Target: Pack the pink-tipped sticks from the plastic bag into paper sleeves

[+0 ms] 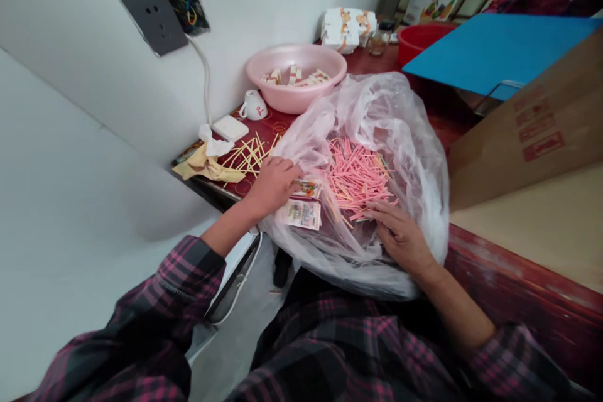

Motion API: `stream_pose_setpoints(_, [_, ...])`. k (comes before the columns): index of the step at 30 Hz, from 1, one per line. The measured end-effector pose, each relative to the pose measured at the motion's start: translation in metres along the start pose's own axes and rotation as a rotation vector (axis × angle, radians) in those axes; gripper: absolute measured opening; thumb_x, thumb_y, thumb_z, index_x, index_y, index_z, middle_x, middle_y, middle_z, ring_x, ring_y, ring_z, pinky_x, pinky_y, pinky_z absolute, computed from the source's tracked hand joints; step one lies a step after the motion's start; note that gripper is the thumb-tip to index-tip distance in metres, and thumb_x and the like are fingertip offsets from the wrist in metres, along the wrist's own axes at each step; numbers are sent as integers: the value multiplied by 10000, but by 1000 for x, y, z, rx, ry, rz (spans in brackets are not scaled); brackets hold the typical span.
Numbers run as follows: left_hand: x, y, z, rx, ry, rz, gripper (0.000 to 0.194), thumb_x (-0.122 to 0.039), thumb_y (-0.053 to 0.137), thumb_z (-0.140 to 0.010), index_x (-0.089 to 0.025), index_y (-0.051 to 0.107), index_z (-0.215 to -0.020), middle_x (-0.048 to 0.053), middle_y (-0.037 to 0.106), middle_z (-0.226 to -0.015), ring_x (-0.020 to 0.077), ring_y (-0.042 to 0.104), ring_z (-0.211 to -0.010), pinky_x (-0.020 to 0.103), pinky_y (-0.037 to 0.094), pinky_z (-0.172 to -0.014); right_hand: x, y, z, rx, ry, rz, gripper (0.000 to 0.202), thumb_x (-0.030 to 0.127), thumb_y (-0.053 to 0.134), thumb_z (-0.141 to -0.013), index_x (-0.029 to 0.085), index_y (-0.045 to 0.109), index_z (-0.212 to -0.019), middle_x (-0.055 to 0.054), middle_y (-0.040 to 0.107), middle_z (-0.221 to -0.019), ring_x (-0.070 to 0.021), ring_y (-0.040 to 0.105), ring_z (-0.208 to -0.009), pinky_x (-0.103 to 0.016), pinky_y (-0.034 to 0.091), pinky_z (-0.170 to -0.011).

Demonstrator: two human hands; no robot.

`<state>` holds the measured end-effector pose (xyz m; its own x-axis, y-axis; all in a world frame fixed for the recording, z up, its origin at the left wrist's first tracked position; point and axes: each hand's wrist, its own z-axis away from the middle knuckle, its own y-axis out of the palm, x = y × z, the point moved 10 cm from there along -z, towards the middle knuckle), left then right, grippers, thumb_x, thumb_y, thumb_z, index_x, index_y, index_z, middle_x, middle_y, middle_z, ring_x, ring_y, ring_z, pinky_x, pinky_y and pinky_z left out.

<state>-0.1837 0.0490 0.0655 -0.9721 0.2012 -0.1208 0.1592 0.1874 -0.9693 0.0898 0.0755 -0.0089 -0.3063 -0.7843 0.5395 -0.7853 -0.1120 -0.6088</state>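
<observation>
Our right hand (401, 236), loosely curled, touches pink sticks (357, 176); any grip we cannot tell. Snagging the bag (421, 144) could scatter them.

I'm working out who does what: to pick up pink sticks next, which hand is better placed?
Probably the right hand: its fingertips are at the near edge of the pink sticks. The left hand is at the left side of the bag, farther from the pile.
</observation>
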Motion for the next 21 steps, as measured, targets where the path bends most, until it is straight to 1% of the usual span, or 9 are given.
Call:
stream_pose_setpoints(2, [-15,-4,18,-59,21,-23,185,-156,583,-1014,-216,757,-1040,95,734,-1017,294,627,-1073,484,446,-1043,2,0,0,4,-6,-8,365,140,574,-1016,279,838,-1226,-99,825,-1327,-296,756,-1317,-606,619,-1156])
stream_pose_setpoints(5, [-35,5,41,-10,69,-16,177,-151,596,-1015,-213,761,-1030,98,731,-1010,288,626,-1050,480,454,-1038,3,-1,-2,17,-2,-28,378,132,570,-1008,286,839,-1225,-89,830,-1316,-291,759,-1312,-596,621,-1154])
stream_pose_setpoints(7, [-38,14,49,59,68,35,107,-263,705,-997,-209,766,-1066,100,736,-1059,290,632,-1055,469,472,-1024,3,0,-4,36,17,-38,380,137,572,-999,296,842,-1214,-81,830,-1317,-291,761,-1308,-596,617,-1158])
stream_pose_setpoints(8, [-36,18,50,91,58,74,160,-336,750,-985,-209,770,-1080,98,738,-1079,289,640,-1056,460,483,-1012,2,1,-4,48,26,-41,381,139,570,-995,299,844,-1206,-78,829,-1319,-292,760,-1308,-597,614,-1160])
stream_pose_setpoints(11, [-23,21,44,103,9,196,241,-433,745,-1009,-208,784,-1087,90,752,-1098,269,671,-1055,425,511,-984,1,1,-5,58,45,-42,377,148,567,-989,301,848,-1187,-75,829,-1319,-295,759,-1308,-605,608,-1163])
stream_pose_setpoints(14, [-9,22,30,60,-34,239,212,-338,697,-1038,-213,792,-1180,101,767,-1186,272,684,-1130,439,525,-1032,0,0,-5,43,51,-48,362,158,576,-989,305,847,-1179,-76,831,-1314,-293,763,-1302,-606,613,-1156])
stream_pose_setpoints(16, [-5,32,22,90,-35,271,205,-284,705,-1022,-217,793,-1195,99,774,-1208,272,687,-1163,441,534,-1047,-1,0,-4,36,43,-47,359,156,577,-990,304,846,-1176,-77,832,-1310,-289,764,-1300,-599,617,-1152])
stream_pose_setpoints(18, [-3,44,16,126,-36,312,146,-250,711,-1013,-202,800,-1119,95,785,-1169,262,697,-1146,427,541,-1038,0,0,-3,22,30,-44,358,152,574,-992,296,846,-1175,-83,834,-1307,-288,766,-1298,-590,619,-1150])
stream_pose_setpoints(21, [1,52,13,102,-75,321,126,-225,683,-1026,-183,793,-981,90,789,-1065,250,710,-1076,421,540,-1023,0,0,-3,17,41,-55,350,157,578,-987,285,851,-1164,-90,834,-1304,-288,769,-1289,-586,616,-1154])
